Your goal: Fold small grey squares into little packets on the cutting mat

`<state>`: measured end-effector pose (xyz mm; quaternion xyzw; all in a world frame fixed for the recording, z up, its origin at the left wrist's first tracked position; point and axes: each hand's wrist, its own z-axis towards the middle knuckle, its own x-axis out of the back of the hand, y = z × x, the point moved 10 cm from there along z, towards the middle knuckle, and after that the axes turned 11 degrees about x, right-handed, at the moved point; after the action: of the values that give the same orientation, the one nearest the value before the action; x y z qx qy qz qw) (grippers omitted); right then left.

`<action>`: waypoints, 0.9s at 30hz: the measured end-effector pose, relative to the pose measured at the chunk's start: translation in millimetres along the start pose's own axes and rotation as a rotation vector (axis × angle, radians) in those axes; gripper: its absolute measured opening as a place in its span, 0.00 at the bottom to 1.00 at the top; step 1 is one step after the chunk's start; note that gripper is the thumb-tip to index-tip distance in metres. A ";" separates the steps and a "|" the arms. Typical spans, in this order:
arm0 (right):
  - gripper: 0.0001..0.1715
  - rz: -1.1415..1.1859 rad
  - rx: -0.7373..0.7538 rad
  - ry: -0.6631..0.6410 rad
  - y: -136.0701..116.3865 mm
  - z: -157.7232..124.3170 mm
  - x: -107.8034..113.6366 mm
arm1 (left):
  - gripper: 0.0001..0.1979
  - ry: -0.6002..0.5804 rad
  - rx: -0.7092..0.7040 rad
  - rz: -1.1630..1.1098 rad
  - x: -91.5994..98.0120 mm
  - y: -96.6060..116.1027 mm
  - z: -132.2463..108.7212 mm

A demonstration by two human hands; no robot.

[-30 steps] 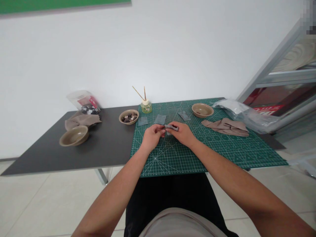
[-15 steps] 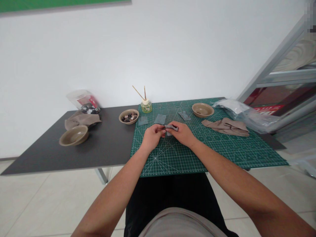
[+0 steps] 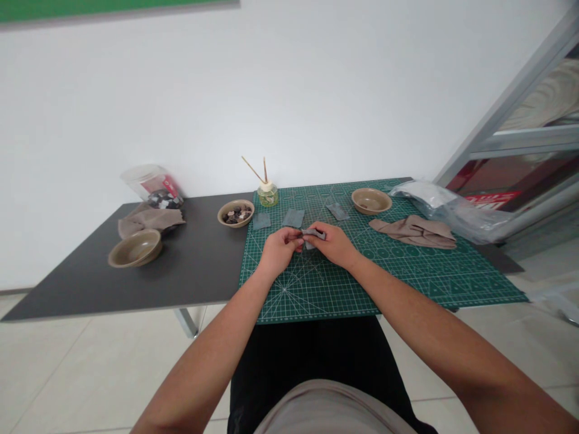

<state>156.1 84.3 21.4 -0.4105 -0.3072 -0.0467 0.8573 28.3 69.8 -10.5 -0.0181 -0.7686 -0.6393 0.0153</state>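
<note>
One small, thin grey piece [image 3: 315, 233], bent in shape, is held over the gridded green mat [image 3: 325, 301], its left end pinched in the nearly closed fingers of the left hand [image 3: 278, 247], its right part gripped between thumb and curled fingers of the right hand [image 3: 335, 242]. Just beyond, three flat, squarish grey sheets [image 3: 294, 218] are spaced across the mat; farther out are found a round brown bowl [image 3: 371, 211], a crumpled brown cloth [image 3: 418, 232] and, on the dark, smooth table [image 3: 199, 265], a bowl of dark, lumpy bits [image 3: 231, 224].
</note>
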 end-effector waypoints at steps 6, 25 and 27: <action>0.10 0.006 -0.028 0.023 2.2 -1.6 2.7 | 0.06 -0.006 -0.006 -0.006 -0.5 1.0 -0.7; 0.09 0.005 -0.027 0.021 0.8 -1.2 2.7 | 0.06 -0.001 -0.021 -0.019 -0.1 1.9 -0.9; 0.08 0.005 -0.005 0.012 -1.8 -0.5 1.6 | 0.06 0.004 -0.021 -0.019 0.5 1.6 -0.9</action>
<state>157.1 83.1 23.2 -0.4131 -0.3007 -0.0478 0.8582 27.9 69.2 -8.8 -0.0099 -0.7621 -0.6473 0.0106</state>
